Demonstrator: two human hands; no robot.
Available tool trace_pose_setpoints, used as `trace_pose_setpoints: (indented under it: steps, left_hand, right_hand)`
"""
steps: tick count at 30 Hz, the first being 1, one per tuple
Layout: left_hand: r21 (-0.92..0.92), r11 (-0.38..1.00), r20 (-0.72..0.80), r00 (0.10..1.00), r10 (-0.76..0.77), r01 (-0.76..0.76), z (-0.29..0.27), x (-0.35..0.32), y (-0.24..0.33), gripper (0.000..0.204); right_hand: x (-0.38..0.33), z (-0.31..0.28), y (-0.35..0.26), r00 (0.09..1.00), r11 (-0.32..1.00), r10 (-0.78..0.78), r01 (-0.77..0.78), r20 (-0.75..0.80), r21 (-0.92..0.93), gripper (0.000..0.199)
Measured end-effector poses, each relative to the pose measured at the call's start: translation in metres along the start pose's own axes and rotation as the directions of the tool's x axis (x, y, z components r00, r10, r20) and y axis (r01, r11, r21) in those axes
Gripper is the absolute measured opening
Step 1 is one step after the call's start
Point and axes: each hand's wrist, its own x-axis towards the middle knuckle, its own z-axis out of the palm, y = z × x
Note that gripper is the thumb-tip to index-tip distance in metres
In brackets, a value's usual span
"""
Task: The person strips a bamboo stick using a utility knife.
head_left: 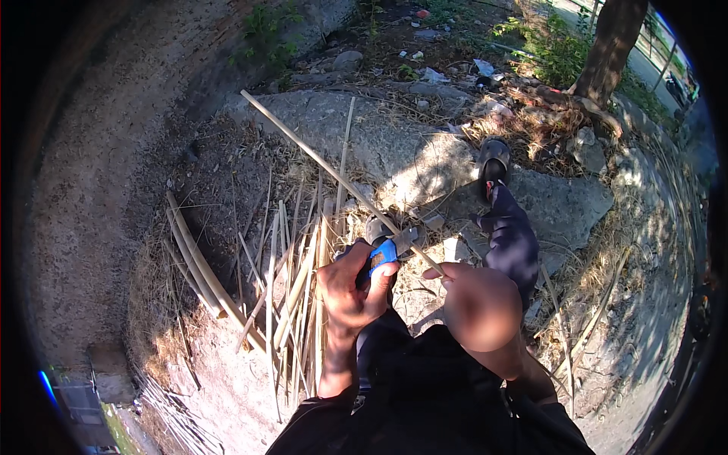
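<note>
Bamboo, pale and dry, fills the head view: a long thin bamboo strip runs from upper left down to the person's hands over a grey rock slab. The left hand has its grip wrapped tight around a blue-handled knife, blade against the strip. The right hand is blurred; its fingers seem to pinch the strip's near end, though I cannot tell for sure. A pile of split bamboo slats lies on the ground just left of the hands. A sandalled foot rests on the rock.
</note>
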Motion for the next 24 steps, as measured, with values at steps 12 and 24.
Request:
trace_pose_setpoints:
  steps: [12,24]
  left_hand:
    - [0.053,0.982,-0.189,0.968,-0.166,0.179,-0.018,0.015,-0.017,0.043]
    - [0.051,0.992,-0.236,0.967,-0.100,0.115,-0.029,0.003,-0.024,0.047]
  right_hand:
    - [-0.012,0.000,-0.001,0.994,0.994,0.090,-0.094,0.068,0.056,0.018]
    - [-0.005,-0.005,0.005,0.977,0.981,0.187,-0.191,0.104,0.030,0.019]
